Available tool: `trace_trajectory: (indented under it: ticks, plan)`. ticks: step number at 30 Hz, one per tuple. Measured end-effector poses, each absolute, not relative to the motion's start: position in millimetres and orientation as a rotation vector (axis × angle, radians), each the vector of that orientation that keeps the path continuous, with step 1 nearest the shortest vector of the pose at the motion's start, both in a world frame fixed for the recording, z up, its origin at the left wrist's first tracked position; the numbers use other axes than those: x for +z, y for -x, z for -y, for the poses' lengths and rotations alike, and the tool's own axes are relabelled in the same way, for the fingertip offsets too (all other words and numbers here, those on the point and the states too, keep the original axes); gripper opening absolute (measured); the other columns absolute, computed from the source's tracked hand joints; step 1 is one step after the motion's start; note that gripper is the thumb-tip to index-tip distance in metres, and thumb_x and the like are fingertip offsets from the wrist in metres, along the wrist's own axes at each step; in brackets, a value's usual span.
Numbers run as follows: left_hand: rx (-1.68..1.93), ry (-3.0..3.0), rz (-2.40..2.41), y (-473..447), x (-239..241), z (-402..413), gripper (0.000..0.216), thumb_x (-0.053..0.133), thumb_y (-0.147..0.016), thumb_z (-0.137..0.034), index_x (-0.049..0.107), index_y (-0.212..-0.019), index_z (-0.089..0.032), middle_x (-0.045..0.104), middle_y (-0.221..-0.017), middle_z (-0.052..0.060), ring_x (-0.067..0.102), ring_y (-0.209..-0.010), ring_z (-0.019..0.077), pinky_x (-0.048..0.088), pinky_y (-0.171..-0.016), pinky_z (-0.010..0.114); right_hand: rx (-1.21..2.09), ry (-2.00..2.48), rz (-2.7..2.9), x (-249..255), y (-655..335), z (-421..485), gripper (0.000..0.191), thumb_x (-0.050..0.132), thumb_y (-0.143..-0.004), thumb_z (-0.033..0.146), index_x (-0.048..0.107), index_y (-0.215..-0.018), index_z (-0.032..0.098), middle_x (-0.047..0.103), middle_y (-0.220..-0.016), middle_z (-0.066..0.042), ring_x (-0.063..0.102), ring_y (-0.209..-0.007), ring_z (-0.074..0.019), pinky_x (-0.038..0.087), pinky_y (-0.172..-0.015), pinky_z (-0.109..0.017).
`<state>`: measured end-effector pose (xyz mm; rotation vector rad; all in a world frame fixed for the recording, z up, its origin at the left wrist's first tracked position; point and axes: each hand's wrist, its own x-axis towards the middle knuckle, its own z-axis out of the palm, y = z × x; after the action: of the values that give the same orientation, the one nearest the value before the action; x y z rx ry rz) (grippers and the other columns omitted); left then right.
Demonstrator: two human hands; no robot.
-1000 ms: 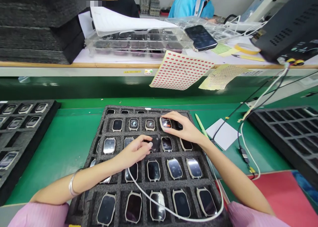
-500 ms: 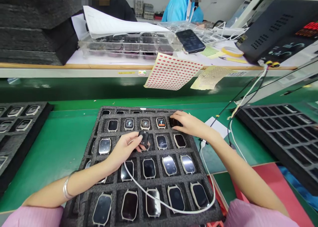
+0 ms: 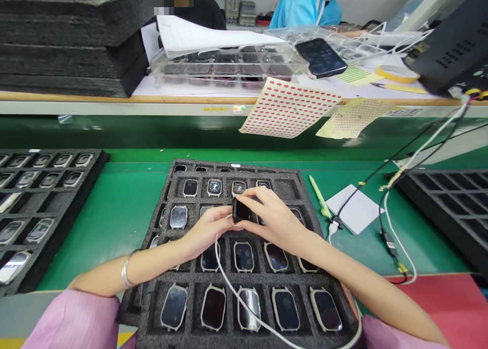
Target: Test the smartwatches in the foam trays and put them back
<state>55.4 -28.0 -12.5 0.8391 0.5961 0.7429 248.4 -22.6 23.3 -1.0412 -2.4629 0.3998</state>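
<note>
A black foam tray (image 3: 293, 178) with several smartwatch bodies in its pockets lies in front of me on the green belt. Both my hands meet over the tray's middle. My left hand (image 3: 208, 229) and my right hand (image 3: 269, 219) pinch one small dark watch body (image 3: 241, 210) between their fingertips, lifted a little above the pockets. A white cable (image 3: 232, 283) runs from that spot down across the tray toward me. The top right pocket of the tray is bare foam.
Another foam tray of watches (image 3: 41, 186) lies at the left, and a dark tray with bare pockets (image 3: 450, 196) at the right. A green pen (image 3: 318, 196) and white card (image 3: 353, 206) lie beside the middle tray. Red dot sticker sheet (image 3: 290, 107) hangs off the shelf; two people sit behind.
My right hand has left the tray's top right corner and come to the middle, joining my left hand on the dark watch body. The top right pocket now shows bare foam.
</note>
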Motion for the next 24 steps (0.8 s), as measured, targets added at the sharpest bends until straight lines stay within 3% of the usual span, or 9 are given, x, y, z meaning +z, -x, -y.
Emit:
trace_trajectory:
  ticks: [4, 9, 16, 24]
  plan:
    - [0.703, -0.901, -0.606, -50, -16, 27, 0.025, 0.07, -0.074, -0.015, 0.068, -0.099, -0.014, 0.069, -0.09, 0.004, 0.062, -0.092, 0.0194, 0.041, -0.092, 0.033, 0.431, 1.048, 2.532, 14, -250, 16, 0.045, 0.066, -0.087, 0.023, 0.053, -0.129, 0.015, 0.055, -0.123, -0.018, 0.055, -0.112, -0.0307, 0.051, -0.092, -0.047]
    - [0.688, -1.006, -0.73, -51, -15, 26, 0.023, 0.074, -0.076, -0.028, 0.067, -0.091, -0.012, 0.07, -0.09, 0.006, 0.064, -0.085, 0.0184, 0.046, -0.082, 0.03, 0.431, 1.047, 2.46, 2, -250, 23, 0.044, 0.061, -0.091, 0.028, 0.048, -0.131, 0.016, 0.058, -0.122, -0.016, 0.057, -0.114, -0.0302, 0.052, -0.094, -0.048]
    - [0.689, -1.084, -0.724, -53, -22, 28, 0.037, 0.071, -0.079, -0.033, 0.06, -0.108, -0.013, 0.069, -0.104, 0.009, 0.065, -0.094, 0.0211, 0.05, -0.084, 0.032, 0.402, 0.902, 2.412, -4, -239, 30, 0.04, 0.057, -0.093, 0.035, 0.052, -0.127, 0.013, 0.062, -0.109, -0.016, 0.061, -0.102, -0.0287, 0.055, -0.087, -0.045]
    - [0.711, -1.098, -0.749, -51, -24, 32, 0.03, 0.067, -0.082, -0.038, 0.057, -0.098, -0.014, 0.064, -0.086, 0.003, 0.063, -0.084, 0.019, 0.051, -0.079, 0.032, 0.378, 0.942, 2.28, -14, -238, 35, 0.048, 0.062, -0.09, 0.041, 0.051, -0.13, 0.016, 0.063, -0.111, -0.015, 0.062, -0.098, -0.028, 0.054, -0.085, -0.044]
